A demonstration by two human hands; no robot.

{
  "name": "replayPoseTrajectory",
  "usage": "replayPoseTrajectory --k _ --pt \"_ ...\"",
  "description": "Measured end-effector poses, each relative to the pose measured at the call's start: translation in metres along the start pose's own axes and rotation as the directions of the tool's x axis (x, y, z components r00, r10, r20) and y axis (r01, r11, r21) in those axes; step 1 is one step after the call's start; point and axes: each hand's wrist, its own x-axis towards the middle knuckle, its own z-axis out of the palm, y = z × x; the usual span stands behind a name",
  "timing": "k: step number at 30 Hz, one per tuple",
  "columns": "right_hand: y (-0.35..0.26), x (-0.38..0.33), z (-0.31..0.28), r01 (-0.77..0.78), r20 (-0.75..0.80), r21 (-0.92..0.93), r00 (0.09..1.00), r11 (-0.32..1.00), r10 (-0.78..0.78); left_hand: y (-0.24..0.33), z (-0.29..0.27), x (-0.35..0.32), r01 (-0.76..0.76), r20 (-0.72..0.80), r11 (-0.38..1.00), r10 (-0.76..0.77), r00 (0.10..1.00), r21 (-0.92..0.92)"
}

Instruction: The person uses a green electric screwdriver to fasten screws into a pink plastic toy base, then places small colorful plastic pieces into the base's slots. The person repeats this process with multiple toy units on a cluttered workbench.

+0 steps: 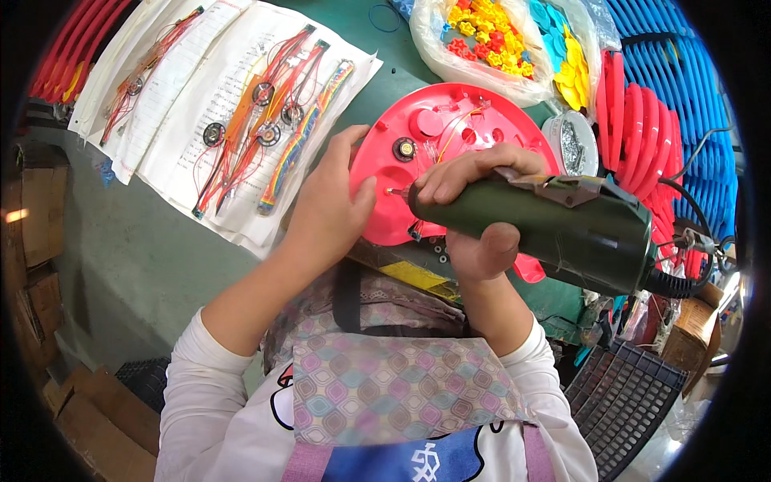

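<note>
Green-bodied cylindrical electric screwdriver (554, 229) nearest, gripped in right hand (474, 213), fingers wrapped tight around barrel, tip pointing left onto round red plastic disc (418, 173). Disc sits at near edge of green table (385, 60). Left hand (329, 205) lies on disc's left rim, fingers pressed together, thumb against disc face. Beyond left: white paper sheets (201, 104) carrying bundled red and rainbow wire harnesses (269, 120). Far: clear bag of small coloured plastic parts (498, 36).
</note>
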Motion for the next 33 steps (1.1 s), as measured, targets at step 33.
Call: replayPoseTrajectory --k 33 --pt "-0.041 -0.022 -0.105 0.005 -0.281 0.347 0.954 0.938 0.099 0.040 -0.006 0.043 -0.569 0.311 0.578 0.488 0.816 0.585"
